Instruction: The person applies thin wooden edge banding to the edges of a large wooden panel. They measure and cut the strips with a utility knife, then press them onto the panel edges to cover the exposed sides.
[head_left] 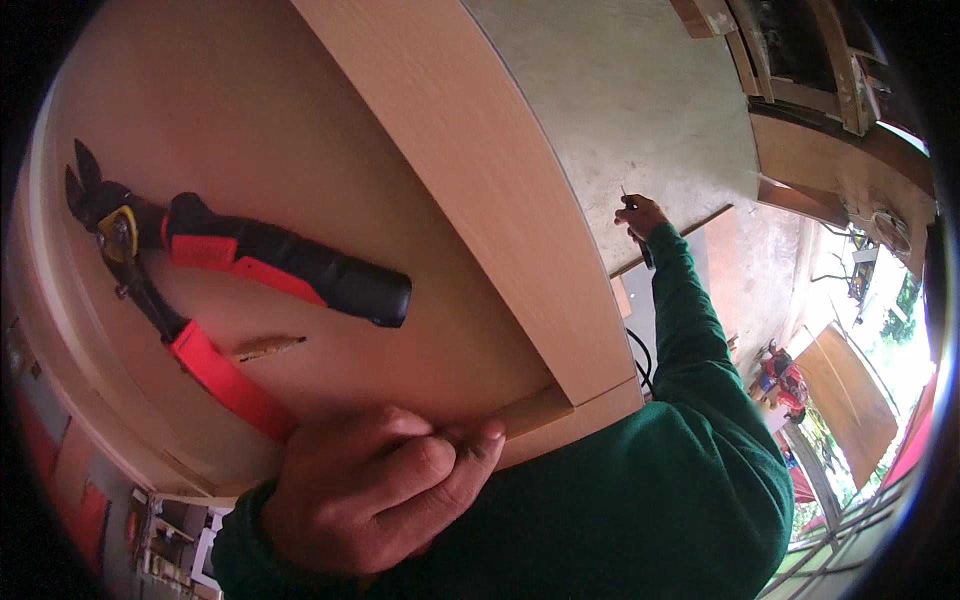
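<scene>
My left hand is closed near the inner lower corner of a light wood frame; whatever its curled fingers hold, if anything, is hidden. Beside it, large red-and-black cutters lie with jaws parted on the recessed panel inside the frame, next to a small brown sliver. At the end of my outstretched right arm, my right hand grips a slim dark tool with a thin pointed tip, too small to identify, over the pale surface beyond the frame.
A pale worn surface extends to the right, with a dark strip and a black cable. Wooden parts stand at the upper right. Red-and-black items and a leaning board are at the lower right, near bright daylight.
</scene>
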